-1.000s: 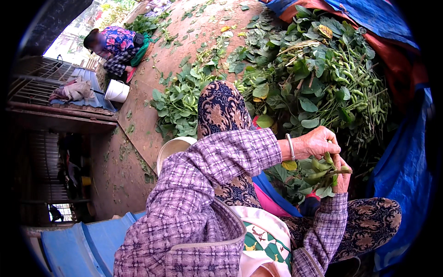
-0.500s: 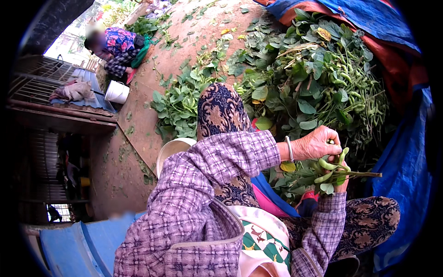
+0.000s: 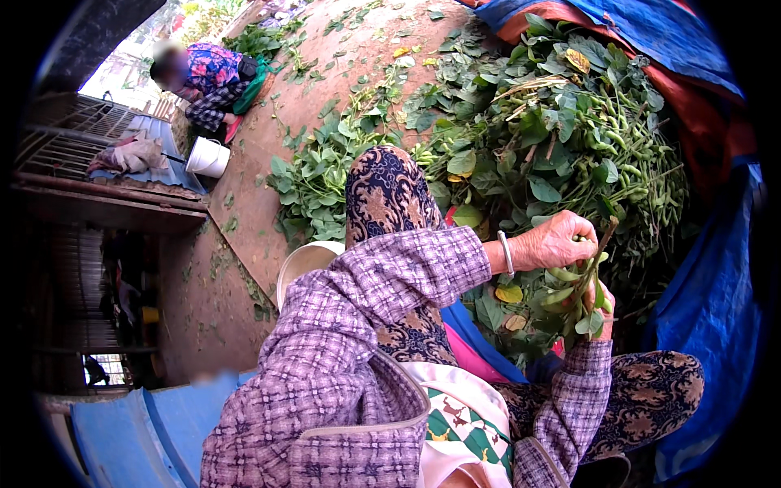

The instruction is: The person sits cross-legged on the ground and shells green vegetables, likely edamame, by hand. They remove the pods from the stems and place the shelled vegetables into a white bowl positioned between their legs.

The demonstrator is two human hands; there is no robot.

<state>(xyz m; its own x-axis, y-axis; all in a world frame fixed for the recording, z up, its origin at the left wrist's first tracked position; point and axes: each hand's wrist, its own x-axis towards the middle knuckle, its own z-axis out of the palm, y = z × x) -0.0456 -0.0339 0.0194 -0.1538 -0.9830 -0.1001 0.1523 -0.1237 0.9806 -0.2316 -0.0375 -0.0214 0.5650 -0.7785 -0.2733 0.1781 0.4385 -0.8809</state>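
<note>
Head view: both hands (image 3: 573, 268) on a green pod stalk (image 3: 584, 281).

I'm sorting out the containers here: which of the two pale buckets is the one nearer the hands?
The bucket beside the patterned knee, partly hidden by the purple sleeve. The other white bucket stands far off by the second person.

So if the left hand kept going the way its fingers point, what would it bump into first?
The left hand points right, toward the green stalk with pods it is already touching; past that, probably the big pile of leafy stalks, though depth is unclear.
</note>
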